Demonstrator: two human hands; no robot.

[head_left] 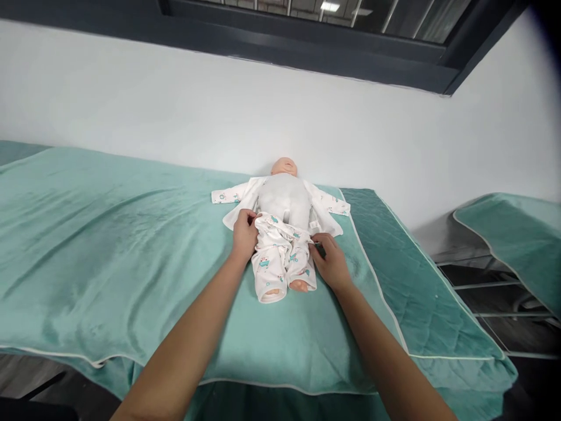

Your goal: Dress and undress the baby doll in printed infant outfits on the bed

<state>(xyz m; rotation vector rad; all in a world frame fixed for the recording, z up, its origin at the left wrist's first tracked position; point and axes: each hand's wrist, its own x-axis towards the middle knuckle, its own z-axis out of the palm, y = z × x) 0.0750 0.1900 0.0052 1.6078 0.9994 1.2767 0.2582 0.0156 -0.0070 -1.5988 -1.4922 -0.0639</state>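
Note:
A baby doll (pixel 284 196) lies on its back on the green blanket (pixel 166 292), head toward the wall. White printed pants (pixel 272 266) cover its legs up to the thighs, bunched at the waistband, with the feet showing at the cuffs. My left hand (pixel 245 234) pinches the waistband at its left side. On the other side, my right hand (pixel 328 257) grips the waistband's right edge. An open white printed jacket (pixel 326 216) lies spread under the doll, its sleeves stretched out to both sides.
Behind the bed is a white wall (pixel 153 111) with a dark window frame (pixel 307 47) above. A quilted green mattress cover (pixel 394 275) shows to the right. Farther right stands a metal bed frame (pixel 486 286) with green cloth (pixel 517 234) over it.

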